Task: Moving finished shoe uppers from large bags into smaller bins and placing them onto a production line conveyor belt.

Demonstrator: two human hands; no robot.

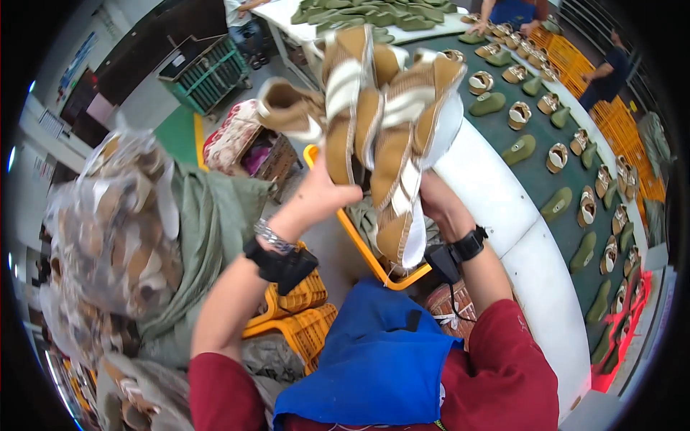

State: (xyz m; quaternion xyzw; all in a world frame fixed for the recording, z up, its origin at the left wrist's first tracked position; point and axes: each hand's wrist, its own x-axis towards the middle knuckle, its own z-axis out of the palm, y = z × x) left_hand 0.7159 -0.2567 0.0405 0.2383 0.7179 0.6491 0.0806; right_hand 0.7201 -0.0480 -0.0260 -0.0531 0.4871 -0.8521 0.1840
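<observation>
Between my two hands is a thick bundle of brown and white shoe uppers (392, 118), raised above the white table edge. My left hand (320, 192) grips the near left side, its thumb pressed against the uppers. On the other side my right hand (437, 201) is closed around the bundle's right edge, and its fingers are mostly hidden behind the uppers. Below the bundle stands a yellow crate (352, 237) with grey-green cloth in it.
A dark green conveyor (496, 133) at right carries shoe uppers and green shoe lasts (519, 149). The curved white table (514, 237) runs alongside. Plastic bags of uppers (115, 230) are heaped at left. A co-worker's hand (480, 27) is at the far end; a green cart (208, 75) stands behind.
</observation>
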